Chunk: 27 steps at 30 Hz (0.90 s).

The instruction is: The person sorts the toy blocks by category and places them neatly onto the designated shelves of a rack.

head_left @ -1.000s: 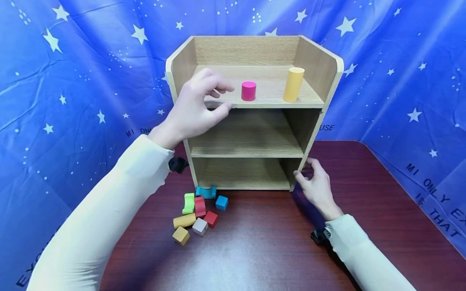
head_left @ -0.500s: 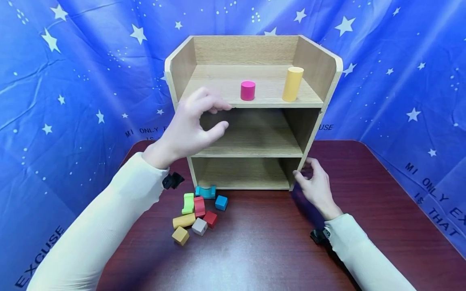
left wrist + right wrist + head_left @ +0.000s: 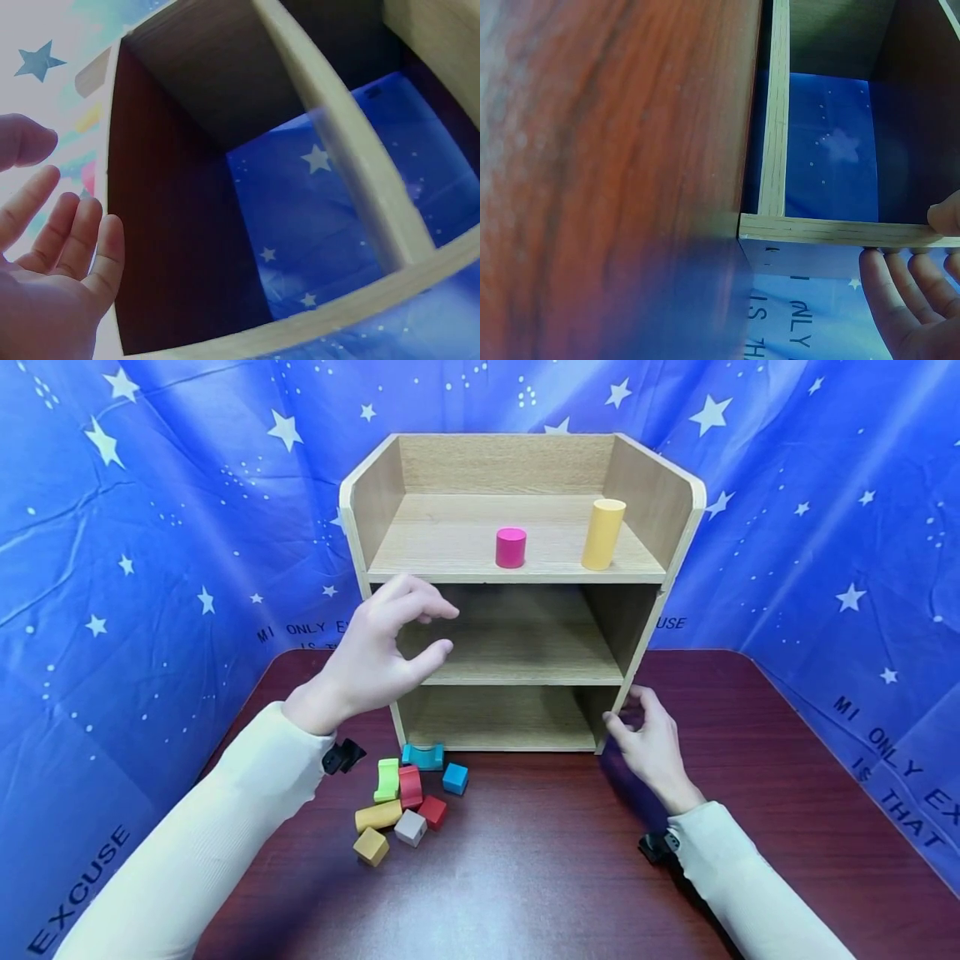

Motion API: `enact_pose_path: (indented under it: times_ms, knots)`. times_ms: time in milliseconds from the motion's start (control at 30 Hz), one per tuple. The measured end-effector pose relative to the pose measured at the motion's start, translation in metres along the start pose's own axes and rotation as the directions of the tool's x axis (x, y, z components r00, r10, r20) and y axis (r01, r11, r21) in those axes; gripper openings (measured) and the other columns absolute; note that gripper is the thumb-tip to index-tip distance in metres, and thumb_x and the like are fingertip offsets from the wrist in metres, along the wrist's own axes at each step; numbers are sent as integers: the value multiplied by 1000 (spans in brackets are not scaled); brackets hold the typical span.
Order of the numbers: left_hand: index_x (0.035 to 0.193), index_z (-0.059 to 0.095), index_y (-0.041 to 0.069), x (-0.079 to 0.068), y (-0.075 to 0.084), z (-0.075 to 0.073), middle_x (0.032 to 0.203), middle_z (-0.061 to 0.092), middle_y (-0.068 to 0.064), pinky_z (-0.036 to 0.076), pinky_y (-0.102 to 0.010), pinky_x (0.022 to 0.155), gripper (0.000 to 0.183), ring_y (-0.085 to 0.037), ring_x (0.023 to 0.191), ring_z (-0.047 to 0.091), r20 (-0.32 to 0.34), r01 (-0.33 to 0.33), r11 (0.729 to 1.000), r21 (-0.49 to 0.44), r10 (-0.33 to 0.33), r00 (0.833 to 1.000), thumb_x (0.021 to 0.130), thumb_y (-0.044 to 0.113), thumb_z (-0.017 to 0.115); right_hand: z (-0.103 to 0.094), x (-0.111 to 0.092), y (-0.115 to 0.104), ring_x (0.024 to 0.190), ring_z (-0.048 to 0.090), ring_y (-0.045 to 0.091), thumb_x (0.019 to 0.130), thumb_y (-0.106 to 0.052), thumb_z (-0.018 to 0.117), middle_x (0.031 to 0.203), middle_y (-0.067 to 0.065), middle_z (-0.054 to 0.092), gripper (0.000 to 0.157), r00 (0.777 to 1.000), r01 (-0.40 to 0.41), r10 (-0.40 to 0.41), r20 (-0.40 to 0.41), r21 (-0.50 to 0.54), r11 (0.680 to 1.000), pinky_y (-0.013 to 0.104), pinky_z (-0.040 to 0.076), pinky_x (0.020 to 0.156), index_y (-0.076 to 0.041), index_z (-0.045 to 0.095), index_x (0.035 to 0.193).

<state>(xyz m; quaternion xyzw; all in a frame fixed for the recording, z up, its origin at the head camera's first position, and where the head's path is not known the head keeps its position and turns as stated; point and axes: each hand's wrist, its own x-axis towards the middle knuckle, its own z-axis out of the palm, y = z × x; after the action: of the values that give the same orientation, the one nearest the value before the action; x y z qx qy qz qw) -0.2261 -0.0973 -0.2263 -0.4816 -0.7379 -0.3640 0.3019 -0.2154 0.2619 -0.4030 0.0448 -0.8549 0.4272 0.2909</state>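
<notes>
Pale wood makes up the shelf unit, which stands upright on the dark red worktop. Two pieces are on its top level: a pink cylinder stands close to the front edge, about midway across, and a tall yellow cylinder stands upright to the right of it, well apart.

If the work is moving blocks onto the shelf unit, as the layout suggests, these two look done and eight pieces are left. They lie in a loose cluster on the worktop, before the shelf unit's left front corner: a teal arch nearest the base, a blue cube just beside it, a green arch and a red arch side by side, then a red cube, a grey cube, a yellow cylinder lying on its side and a yellow cube. By that count, the job seems at an early stage.

The left hand hovers before the middle level with thumb and fingers apart, holding nothing. The right hand grips the right side panel low down, thumb at its front edge and fingers against the outer face, probably steadying it.
</notes>
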Motion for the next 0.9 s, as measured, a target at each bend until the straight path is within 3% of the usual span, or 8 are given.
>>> enact_pose_path:
  times_ms: [167, 400, 700, 900]
  knots:
    - [101, 68, 5, -12, -7, 1, 102, 60, -5, 45, -35, 80, 24, -17, 98, 54, 5, 5, 1000, 10, -5, 1000, 78, 6, 68, 1, 0, 0, 83, 60, 6, 82, -9, 71, 96, 7, 65, 36, 1000, 2, -2, 2, -12, 1000, 12, 48, 66, -5, 56, 115]
    - [101, 68, 6, -24, -12, 2, 102, 60, -5, 44, -33, 80, 24, -17, 97, 54, 4, 27, 1000, 0, -27, 1000, 77, 4, 67, 0, 0, -1, 84, 60, 7, 82, -9, 71, 97, 7, 65, 37, 1000, 0, 0, 1, -10, 1000, 17, 50, 67, -5, 56, 116]
    - [102, 67, 8, -42, -20, 9, 102, 59, -3, 44, -30, 80, 24, -16, 95, 54, 47, 64, 998, 30, -65, 997, 78, 4, 68, 0, 0, 0, 84, 60, 8, 82, -8, 71, 98, 8, 65, 37, 1000, 1, -1, 2, -5, 1000, 16, 50, 67, -5, 56, 116]
    - [103, 67, 7, -52, -24, 13, 103, 58, -4, 46, -37, 77, 25, -20, 94, 54, 76, 82, 996, 41, -85, 993, 78, 6, 69, 1, 0, 1, 84, 60, 8, 83, -8, 70, 98, 8, 64, 37, 1000, 0, 0, 3, -12, 1000, 15, 49, 66, -5, 56, 117]
